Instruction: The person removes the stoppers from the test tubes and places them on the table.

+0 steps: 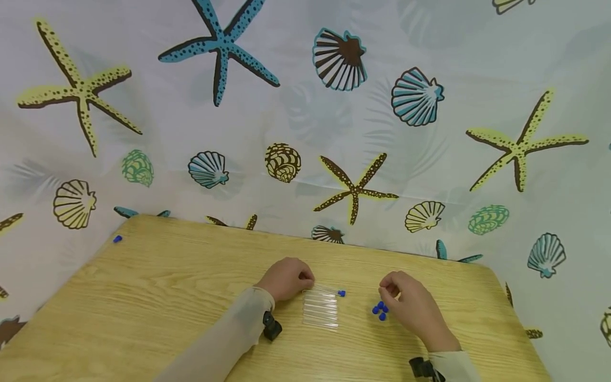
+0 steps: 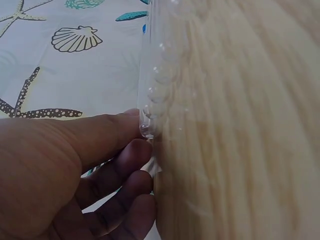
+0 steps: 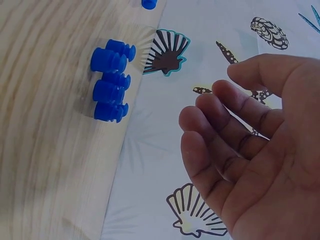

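Note:
Several clear test tubes [image 1: 320, 313] lie side by side on the table, their rounded ends lined up in the left wrist view. At the far end of the row, my left hand [image 1: 288, 278] pinches the rounded end of a test tube [image 2: 146, 127] between thumb and index finger. A blue stopper [image 1: 341, 293] sits at that tube's right end. My right hand [image 1: 410, 302] is just right of a cluster of loose blue stoppers [image 3: 107, 90]. Its fingers are loosely bent, with nothing between thumb and fingertips [image 3: 195, 150] in the right wrist view.
Another small blue piece [image 1: 118, 239] lies at the far left corner of the wooden table [image 1: 191, 265]. Behind the table hangs a white curtain [image 1: 286, 116] printed with shells and starfish. A black wrist camera [image 1: 272, 326] is strapped to the left sleeve.

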Tool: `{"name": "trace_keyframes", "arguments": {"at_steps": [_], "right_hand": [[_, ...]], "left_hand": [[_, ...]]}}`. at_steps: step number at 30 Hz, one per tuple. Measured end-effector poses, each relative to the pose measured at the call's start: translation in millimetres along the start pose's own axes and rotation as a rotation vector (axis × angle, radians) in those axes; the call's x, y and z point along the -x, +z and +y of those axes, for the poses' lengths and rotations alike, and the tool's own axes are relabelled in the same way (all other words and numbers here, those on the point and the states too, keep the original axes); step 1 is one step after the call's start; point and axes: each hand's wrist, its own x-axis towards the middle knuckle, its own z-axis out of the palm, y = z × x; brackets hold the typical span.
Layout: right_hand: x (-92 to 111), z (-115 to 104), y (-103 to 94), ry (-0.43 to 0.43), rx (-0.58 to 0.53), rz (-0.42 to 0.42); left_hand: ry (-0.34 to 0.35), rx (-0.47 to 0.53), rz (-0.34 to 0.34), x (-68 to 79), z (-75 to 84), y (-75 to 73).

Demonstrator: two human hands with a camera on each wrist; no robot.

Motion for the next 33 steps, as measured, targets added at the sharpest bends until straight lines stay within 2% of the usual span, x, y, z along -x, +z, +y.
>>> {"name": "trace_keyframes", "arguments": {"at_steps": [12,16,19,22,27,33], "right_hand": [[0,2,1.8,0.007,-0.005,-0.021],[-1,1,2.1,0.001,-0.009,-0.013],[-2,-2,3.2,-0.010,-0.015,-0.020],[-3,-6,5.2,-0.026,-0.016,-0.036],[-6,-16,7.1,-0.070,-0.010,-0.028],[-13,-32,12.6,-0.084,-0.057,-0.030]], "left_hand": [[0.003,0.023,-0.012,-0.3,-0.5,-2.9],[-0.004,0.050,0.019,0.7,-5.3,-6.7],[-0.015,0.082,0.063,4.0,-5.2,-14.7],[0.011,0.104,0.090,10.3,-1.2,-25.6],[0.077,0.114,0.103,22.6,5.9,-39.6],[0.093,0.211,0.126,38.5,17.7,-53.8]]}}
